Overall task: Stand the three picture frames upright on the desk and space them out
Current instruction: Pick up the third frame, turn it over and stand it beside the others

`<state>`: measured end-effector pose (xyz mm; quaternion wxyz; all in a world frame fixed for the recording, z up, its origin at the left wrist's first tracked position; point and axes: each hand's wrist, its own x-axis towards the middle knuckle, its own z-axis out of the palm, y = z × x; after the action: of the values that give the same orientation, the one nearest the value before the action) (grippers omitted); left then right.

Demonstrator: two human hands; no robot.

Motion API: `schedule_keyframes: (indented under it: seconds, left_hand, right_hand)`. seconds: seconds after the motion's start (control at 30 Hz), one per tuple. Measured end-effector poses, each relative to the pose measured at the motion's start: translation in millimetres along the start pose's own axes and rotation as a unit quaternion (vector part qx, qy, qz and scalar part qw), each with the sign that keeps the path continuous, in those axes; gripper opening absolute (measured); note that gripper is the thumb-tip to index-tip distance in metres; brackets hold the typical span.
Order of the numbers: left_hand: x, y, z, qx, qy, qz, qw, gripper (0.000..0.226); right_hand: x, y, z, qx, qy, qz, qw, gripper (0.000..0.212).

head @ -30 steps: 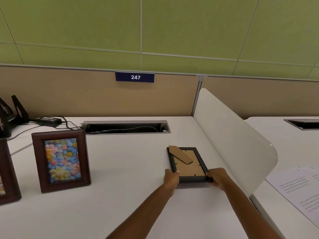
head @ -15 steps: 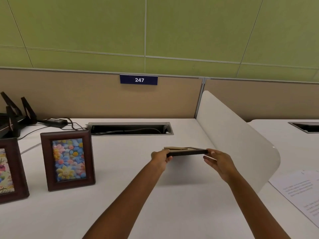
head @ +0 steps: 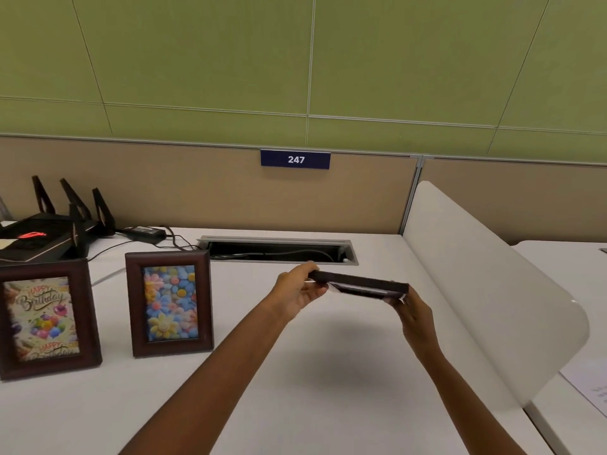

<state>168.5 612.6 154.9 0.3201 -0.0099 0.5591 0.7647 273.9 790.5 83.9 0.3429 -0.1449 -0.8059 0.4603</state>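
Left hand (head: 300, 290) grips the left end of the black frame (head: 359, 287), thumb on top, fingers curled under. Right hand (head: 415, 311) grips the right end from below, fingers wrapped on the near corner. Frame is in the air above the desk (head: 295, 389), roughly edge-on to the camera, tilted slightly down to the right. Its face is not readable from here, motion-blurred. Shadow of it falls on the desk below, between the forearms.

Flower frame (head: 169, 303) stands upright left of the hands, well apart from them, brown wood border, picture facing the camera. Birthday frame (head: 46, 318) stands upright further left, near the flower frame but with a clear gap, partly cut by the left edge of view.

Behind those two: black router (head: 42, 231) with antennas up, red light on top. Power brick (head: 146, 232) just beside it, cables running to the cable slot (head: 279, 251) at the back of the desk. Slot sits just behind the held frame.

White divider (head: 486, 290) runs along the right side of the desk, just right of the right hand. Paper (head: 591, 389) on the next desk past it, mostly cut off. Blue 247 tag (head: 295, 159) on the tan partition (head: 197, 185); green wall (head: 295, 60) above.
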Motion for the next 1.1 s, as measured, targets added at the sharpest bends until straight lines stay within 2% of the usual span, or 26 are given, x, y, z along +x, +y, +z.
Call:
schedule_keyframes:
  seconds: [0.1,0.23,0.37,0.6,1.0,1.1]
  left_hand:
    - [-1,7,-14,0.037,-0.019,-0.004,0.999,0.031]
    - [4,8,-33,0.166,-0.006,0.008,0.986,0.062]
    - [8,0,-46,0.234,0.008,0.003,0.972,0.075]
    - [18,-16,-69,0.204,0.023,0.012,0.979,0.076]
    - [55,-25,-95,0.023,0.036,0.006,0.999,0.089]
    - [64,-25,-98,-0.006,0.039,0.005,0.999,0.079]
  right_hand:
    - [3,-12,13,0.051,0.009,-0.007,0.999,0.016]
    - [8,-9,28,0.140,-0.013,0.028,0.990,0.009]
    - [11,-14,45,0.246,-0.035,0.085,0.965,0.018]
    - [11,-20,69,0.298,-0.069,0.130,0.943,0.019]
    - [10,-3,111,0.274,-0.146,0.191,0.931,0.019]
    - [13,1,122,0.264,-0.152,0.202,0.931,0.019]
